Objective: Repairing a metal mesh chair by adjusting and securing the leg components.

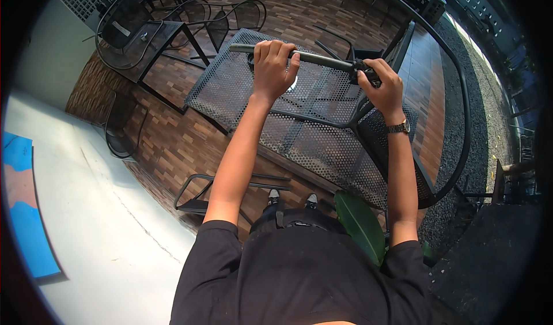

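Metal tube (324,59), gripped in left hand (273,71); black fitting (355,73) at right end, gripped in right hand (386,90). Likely best: hold level, adjust fitting gently.

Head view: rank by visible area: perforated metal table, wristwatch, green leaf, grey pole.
1. Perforated metal table
2. Green leaf
3. Grey pole, longer than the leaf but thin and partly covered
4. Wristwatch
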A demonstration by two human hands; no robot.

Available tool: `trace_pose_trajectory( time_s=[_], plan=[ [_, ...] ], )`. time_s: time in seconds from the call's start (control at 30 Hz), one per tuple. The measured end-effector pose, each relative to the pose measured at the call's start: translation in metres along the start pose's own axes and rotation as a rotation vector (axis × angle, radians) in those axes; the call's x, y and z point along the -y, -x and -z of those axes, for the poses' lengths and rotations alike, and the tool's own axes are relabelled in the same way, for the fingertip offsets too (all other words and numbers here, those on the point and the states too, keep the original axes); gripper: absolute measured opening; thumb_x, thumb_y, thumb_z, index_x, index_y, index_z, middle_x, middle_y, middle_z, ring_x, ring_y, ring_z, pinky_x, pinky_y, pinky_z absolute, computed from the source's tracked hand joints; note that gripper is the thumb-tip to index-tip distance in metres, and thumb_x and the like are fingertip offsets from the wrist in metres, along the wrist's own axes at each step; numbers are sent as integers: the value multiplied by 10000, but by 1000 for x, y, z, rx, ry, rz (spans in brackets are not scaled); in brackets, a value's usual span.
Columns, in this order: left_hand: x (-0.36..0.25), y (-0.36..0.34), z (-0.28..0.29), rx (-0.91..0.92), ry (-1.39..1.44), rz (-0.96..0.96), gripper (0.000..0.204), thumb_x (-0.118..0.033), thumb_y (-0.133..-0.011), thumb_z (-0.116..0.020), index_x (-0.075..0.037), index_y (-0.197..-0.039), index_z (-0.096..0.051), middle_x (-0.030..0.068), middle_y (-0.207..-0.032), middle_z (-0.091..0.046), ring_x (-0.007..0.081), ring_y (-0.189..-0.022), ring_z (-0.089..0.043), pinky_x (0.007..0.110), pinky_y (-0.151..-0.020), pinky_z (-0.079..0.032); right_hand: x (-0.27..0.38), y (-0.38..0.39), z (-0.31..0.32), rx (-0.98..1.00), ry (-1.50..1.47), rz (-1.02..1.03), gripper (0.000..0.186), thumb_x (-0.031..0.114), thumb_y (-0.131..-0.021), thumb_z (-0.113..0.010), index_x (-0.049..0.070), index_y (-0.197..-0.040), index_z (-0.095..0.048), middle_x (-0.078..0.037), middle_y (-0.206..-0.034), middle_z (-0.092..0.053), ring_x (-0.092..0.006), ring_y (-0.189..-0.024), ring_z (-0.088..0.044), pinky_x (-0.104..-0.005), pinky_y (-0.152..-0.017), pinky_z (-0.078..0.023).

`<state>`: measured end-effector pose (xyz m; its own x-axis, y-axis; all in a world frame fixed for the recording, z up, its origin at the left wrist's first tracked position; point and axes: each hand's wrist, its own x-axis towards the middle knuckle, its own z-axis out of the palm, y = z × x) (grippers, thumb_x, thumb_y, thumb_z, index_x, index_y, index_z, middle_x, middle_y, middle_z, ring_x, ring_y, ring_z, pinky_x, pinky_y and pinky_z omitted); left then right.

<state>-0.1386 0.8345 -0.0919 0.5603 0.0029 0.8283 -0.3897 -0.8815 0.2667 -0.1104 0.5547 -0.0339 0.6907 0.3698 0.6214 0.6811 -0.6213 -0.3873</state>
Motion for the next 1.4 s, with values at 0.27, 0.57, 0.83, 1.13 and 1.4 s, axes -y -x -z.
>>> trace_pose_trajectory(
  time_s=[0.27,0.57,0.83,1.13,1.4],
  plan=[
    [0,-8,-8,7,35,-5,222,-286,-954,-583,-83,-1004,-656,82,-983,-585,288,-1034,-520,439,-1021,-352,14,-16,-1,92,260,84,279,343,-881,-733,117,-1044,-737,1,-920,-692,-199,-796,-694,-318,-656,-571],
    [-8,-6,-2,37,33,5,208,-261,-992,-551,-85,-1012,-659,84,-994,-595,293,-1040,-531,448,-1029,-356,31,-31,-24,257,503,355,356,295,-871,-749,145,-1187,-680,22,-942,-649,-184,-771,-634,-322,-673,-562],
    [-6,-11,-1,50,56,-26,199,-266,-1003,-558,-108,-1046,-670,57,-1010,-622,267,-1036,-548,428,-1012,-362,46,-43,-42,287,481,144,372,473,-947,-649,105,-983,-693,-35,-920,-684,-236,-824,-699,-344,-669,-565],
    [0,1,3,60,1,-7,214,-278,-1001,-553,-108,-1059,-669,57,-1020,-623,270,-1058,-542,437,-1032,-353,53,-46,-46,393,474,190,330,413,-930,-677,95,-1013,-708,-60,-879,-714,-271,-822,-711,-387,-697,-573],
    [14,4,19,106,49,-34,219,-271,-1017,-550,-123,-1110,-682,49,-1038,-645,259,-1051,-566,408,-1012,-369,61,-46,-57,341,395,107,381,465,-970,-620,104,-1010,-736,-60,-817,-711,-271,-773,-706,-400,-681,-562]
  ],
)
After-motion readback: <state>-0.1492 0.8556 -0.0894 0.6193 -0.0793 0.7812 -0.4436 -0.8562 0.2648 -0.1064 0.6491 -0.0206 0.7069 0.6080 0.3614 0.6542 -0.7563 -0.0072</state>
